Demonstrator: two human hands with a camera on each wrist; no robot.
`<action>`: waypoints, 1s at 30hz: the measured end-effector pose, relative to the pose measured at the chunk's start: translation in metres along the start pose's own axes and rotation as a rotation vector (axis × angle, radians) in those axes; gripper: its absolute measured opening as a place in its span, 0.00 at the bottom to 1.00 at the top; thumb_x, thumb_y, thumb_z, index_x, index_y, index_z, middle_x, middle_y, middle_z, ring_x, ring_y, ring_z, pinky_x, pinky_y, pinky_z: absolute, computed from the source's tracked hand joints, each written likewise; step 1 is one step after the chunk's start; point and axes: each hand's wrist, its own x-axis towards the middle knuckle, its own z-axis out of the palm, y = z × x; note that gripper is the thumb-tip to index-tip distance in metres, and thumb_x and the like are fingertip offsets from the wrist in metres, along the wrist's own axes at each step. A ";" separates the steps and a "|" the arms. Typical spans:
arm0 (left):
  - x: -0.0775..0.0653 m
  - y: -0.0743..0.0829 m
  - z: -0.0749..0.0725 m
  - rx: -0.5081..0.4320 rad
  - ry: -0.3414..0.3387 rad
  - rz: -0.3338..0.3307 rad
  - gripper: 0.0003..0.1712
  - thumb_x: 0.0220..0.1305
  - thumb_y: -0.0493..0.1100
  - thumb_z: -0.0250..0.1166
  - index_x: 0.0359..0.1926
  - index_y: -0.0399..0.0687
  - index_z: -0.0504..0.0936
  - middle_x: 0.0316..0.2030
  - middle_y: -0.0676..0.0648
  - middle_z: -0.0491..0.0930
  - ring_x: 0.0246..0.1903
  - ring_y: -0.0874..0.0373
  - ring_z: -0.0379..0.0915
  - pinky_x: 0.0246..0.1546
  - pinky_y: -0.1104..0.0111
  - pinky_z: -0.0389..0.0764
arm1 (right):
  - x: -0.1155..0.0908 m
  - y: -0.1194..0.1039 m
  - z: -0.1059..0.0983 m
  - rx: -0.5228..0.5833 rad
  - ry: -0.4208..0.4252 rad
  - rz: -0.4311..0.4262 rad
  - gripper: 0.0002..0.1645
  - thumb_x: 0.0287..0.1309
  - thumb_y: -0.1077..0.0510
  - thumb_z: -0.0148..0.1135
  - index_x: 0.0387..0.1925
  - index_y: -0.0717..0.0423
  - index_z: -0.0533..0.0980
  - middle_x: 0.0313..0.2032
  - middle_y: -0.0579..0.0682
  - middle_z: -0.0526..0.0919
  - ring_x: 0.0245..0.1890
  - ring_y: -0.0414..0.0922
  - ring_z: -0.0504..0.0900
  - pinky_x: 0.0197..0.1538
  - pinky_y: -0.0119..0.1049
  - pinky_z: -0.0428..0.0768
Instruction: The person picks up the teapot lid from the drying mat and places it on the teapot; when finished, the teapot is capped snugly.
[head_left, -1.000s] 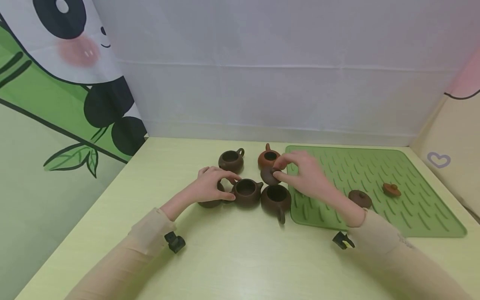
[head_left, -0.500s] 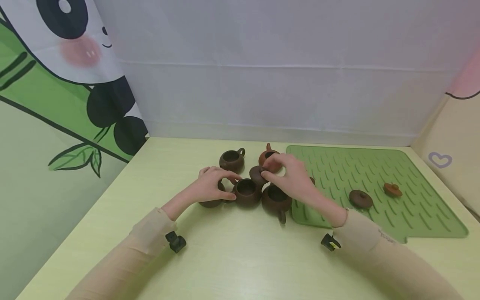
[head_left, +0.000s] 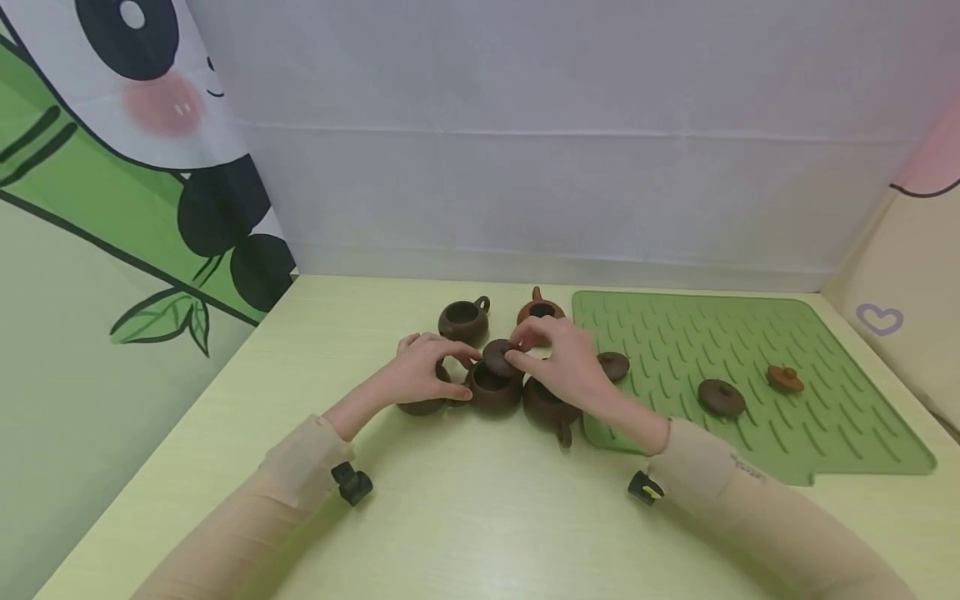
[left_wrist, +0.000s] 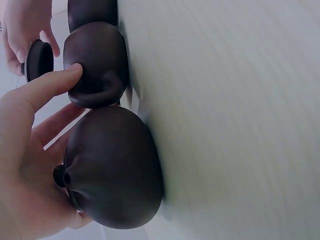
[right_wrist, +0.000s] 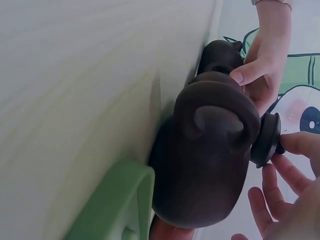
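Note:
My right hand (head_left: 566, 362) pinches a dark brown teapot lid (head_left: 497, 358) by its knob, tilted close over the mouth of the middle teapot (head_left: 495, 400). That dark pot stands on the table between thumb and fingers of my left hand (head_left: 416, 371), the thumb pressing its side by the handle in the left wrist view. Under the left palm sits a dark teapot (left_wrist: 117, 170) with a knob showing on top. Just right of the middle pot stands a lidless teapot (head_left: 551, 408), its handle toward me, partly covered by the right hand.
Behind the hands are a dark lidless teapot (head_left: 462, 321) and a reddish one (head_left: 540, 308). A green ridged mat (head_left: 675, 333) lies on the right, bearing two dark lids, one near the left edge (head_left: 615, 365), and a reddish lid (head_left: 784, 379). A fabric backdrop (head_left: 525, 183) rises behind the table.
My right hand has carried the lid leftward, from above the right teapot to over the middle one. A dark lid on the mat has come into sight. The left hand stays in place.

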 end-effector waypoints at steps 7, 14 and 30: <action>-0.001 0.001 0.000 0.001 0.003 0.007 0.30 0.53 0.54 0.75 0.58 0.58 0.80 0.47 0.57 0.86 0.57 0.50 0.71 0.64 0.35 0.53 | 0.001 0.000 0.008 -0.039 -0.010 -0.018 0.06 0.57 0.50 0.71 0.36 0.43 0.82 0.32 0.43 0.84 0.41 0.46 0.84 0.50 0.47 0.78; -0.001 0.001 0.000 -0.002 -0.008 -0.009 0.31 0.54 0.55 0.75 0.59 0.58 0.80 0.48 0.56 0.85 0.60 0.49 0.69 0.66 0.34 0.51 | 0.001 0.000 0.012 -0.068 -0.014 -0.021 0.07 0.55 0.50 0.72 0.35 0.43 0.83 0.31 0.41 0.85 0.40 0.43 0.85 0.50 0.47 0.76; -0.001 0.001 -0.001 0.003 -0.005 -0.011 0.31 0.53 0.55 0.75 0.59 0.59 0.80 0.48 0.56 0.85 0.57 0.51 0.70 0.65 0.36 0.52 | 0.004 0.001 0.017 -0.112 -0.047 -0.019 0.07 0.53 0.48 0.73 0.34 0.41 0.84 0.28 0.39 0.86 0.40 0.43 0.85 0.54 0.51 0.73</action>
